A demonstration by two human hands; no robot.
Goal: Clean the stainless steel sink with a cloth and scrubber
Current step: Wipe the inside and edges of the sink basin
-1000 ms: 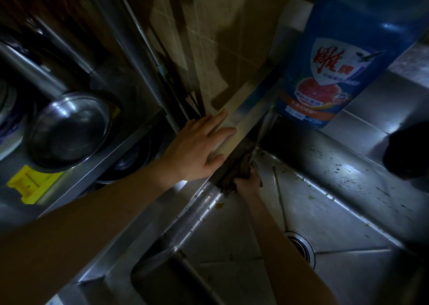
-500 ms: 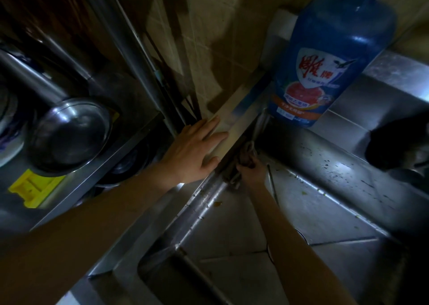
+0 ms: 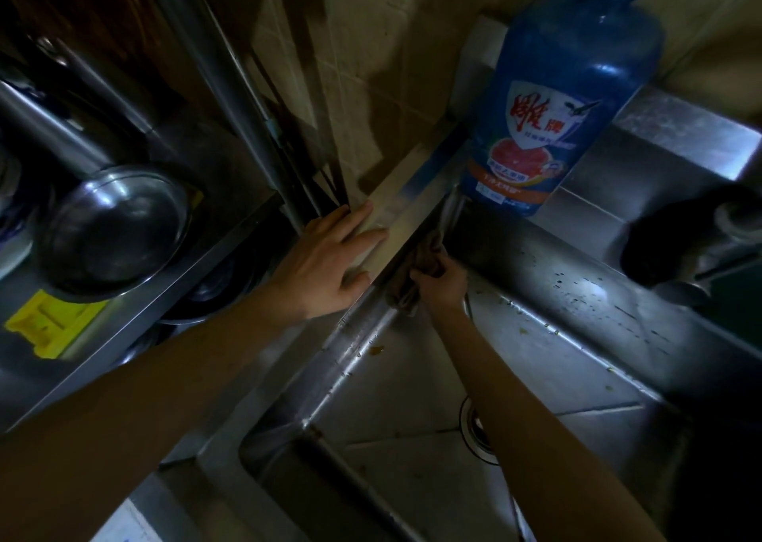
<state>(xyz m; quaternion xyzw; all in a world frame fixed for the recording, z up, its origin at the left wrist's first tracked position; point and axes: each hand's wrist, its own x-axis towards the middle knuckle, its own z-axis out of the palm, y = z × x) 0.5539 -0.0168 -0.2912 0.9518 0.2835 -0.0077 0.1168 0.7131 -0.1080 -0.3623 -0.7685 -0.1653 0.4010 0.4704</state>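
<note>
The stainless steel sink (image 3: 412, 380) fills the lower middle, with its drain (image 3: 474, 426) partly behind my right forearm. My right hand (image 3: 443, 283) is shut on a brown cloth (image 3: 416, 269) and presses it against the sink's left wall, close to the far corner under the rim. My left hand (image 3: 330, 261) lies flat with fingers spread on the sink's left rim (image 3: 396, 195), holding nothing. Small food bits and droplets speckle the sink's back wall (image 3: 577, 294). No scrubber is visible.
A big blue detergent bottle (image 3: 565, 100) stands on the sink's far corner ledge. A steel shelf at the left holds an upturned metal bowl (image 3: 111, 232) and a yellow plastic piece (image 3: 49, 323). A dark object (image 3: 676, 240) sits at the right edge. The tiled wall rises behind.
My right hand has pushed the cloth along the left wall toward the far corner. The view has shifted so more of the bottle shows. My left hand has stayed on the rim.
</note>
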